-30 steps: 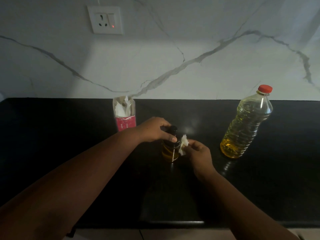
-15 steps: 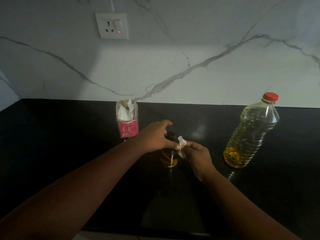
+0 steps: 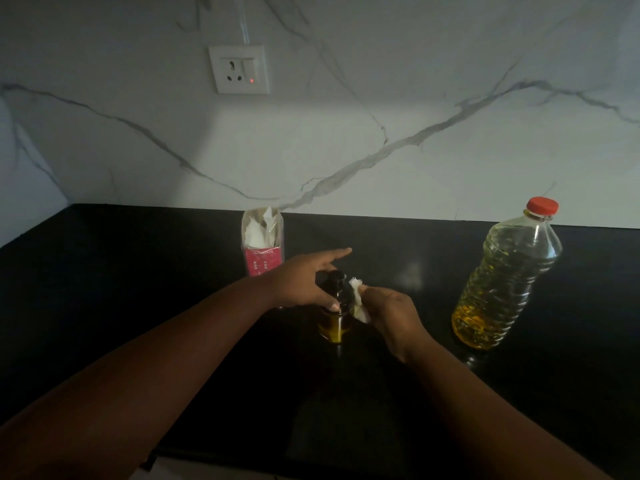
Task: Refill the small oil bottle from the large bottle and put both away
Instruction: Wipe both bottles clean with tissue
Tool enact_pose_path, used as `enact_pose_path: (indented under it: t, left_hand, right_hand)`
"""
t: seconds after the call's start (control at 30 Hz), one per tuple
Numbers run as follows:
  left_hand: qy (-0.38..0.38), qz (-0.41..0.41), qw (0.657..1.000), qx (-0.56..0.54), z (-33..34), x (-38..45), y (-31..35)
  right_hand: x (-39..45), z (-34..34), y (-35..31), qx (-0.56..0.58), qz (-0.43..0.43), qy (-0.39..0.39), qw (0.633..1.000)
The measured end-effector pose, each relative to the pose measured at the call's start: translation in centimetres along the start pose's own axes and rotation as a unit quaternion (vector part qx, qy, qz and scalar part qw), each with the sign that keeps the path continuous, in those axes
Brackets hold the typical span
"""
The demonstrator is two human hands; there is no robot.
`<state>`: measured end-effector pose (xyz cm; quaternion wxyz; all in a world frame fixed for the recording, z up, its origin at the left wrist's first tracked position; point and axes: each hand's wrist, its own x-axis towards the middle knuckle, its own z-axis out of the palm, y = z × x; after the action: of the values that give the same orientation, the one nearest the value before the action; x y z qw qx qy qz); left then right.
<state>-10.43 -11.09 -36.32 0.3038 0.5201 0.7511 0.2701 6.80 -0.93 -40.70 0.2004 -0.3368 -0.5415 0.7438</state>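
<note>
Two hands: both meet at the small oil bottle, near the middle of the black surface (image 3: 104,306).
Tissue pack: a pink-and-clear tissue pack (image 3: 262,247) stands upright behind the left hand, white tissue showing at its open top.
Left hand: the left hand (image 3: 304,282) reaches in from the left and holds the small oil bottle near its neck; its thumb presses the front of the bottle while the index finger points out straight past the cap. How the other fingers lie behind the bottle cannot be told.
Small oil bottle: the small oil bottle (image 3: 334,320) stands upright on the surface, dark with a black cap, yellow oil showing in its lower part.
Tissue: a crumpled white tissue (image 3: 358,301) touches the bottle's right side.
Right hand: the right hand (image 3: 388,311) pinches the tissue between curled fingers and thumb, just beside the bottle.
Large bottle: the large bottle (image 3: 505,282) stands well apart to the right, clear plastic with a red cap on, oil filling only its bottom part.
Wall: a white socket (image 3: 239,69) with a red light sits on the marble wall (image 3: 450,64).
</note>
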Motion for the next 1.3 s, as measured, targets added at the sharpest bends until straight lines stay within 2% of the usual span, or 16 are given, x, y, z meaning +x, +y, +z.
enact_pose_path:
  t: [0.07, 0.17, 0.27, 0.47, 0.63, 0.87, 0.97, 1.1, 1.2, 1.3]
  left_hand:
    - [0.009, -0.010, 1.000, 0.012, 0.2, -0.2, -0.1]
    - [0.060, -0.034, 0.995, 0.074, 1.3, -0.3, -0.1]
    - [0.091, -0.038, 0.994, 0.055, 1.8, -0.3, -0.1]
    - [0.062, -0.038, 0.997, 0.008, 1.4, -0.9, 0.3]
    - [0.031, -0.047, 0.998, -0.024, 0.8, -1.3, 0.5]
    - [-0.020, -0.071, 0.996, -0.046, 0.1, -1.3, 0.3]
    - [-0.022, -0.074, 0.997, -0.029, 0.1, -1.1, 0.3]
    - [-0.016, -0.075, 0.997, 0.019, 0.1, -0.7, 0.3]
    - [-0.010, -0.076, 0.996, 0.047, 0.0, -0.6, 0.4]
    - [-0.011, -0.073, 0.995, 0.064, -0.1, -0.7, 0.5]
  right_hand:
    - [-0.1, -0.1, 0.6, -0.001, 0.019, -0.002, 1.000]
    - [-0.1, -0.3, 1.8, -0.022, 0.045, 0.000, 0.999]
    - [0.4, -0.2, 2.1, -0.025, 0.069, 0.012, 0.997]
    - [1.2, 0.6, -0.2, 0.000, 0.039, -0.014, 0.999]
    - [1.1, 0.8, 0.5, -0.048, 0.004, -0.050, 0.998]
    - [2.2, 0.2, 1.8, -0.181, 0.078, -0.060, 0.979]
    - [2.5, 0.5, 0.5, -0.148, 0.080, -0.071, 0.983]
    - [2.7, 1.2, -1.9, -0.108, 0.033, -0.125, 0.986]
    - [3.0, 1.5, -2.7, -0.047, 0.041, -0.164, 0.984]
    - [2.9, 1.5, -2.1, -0.041, 0.055, -0.187, 0.980]
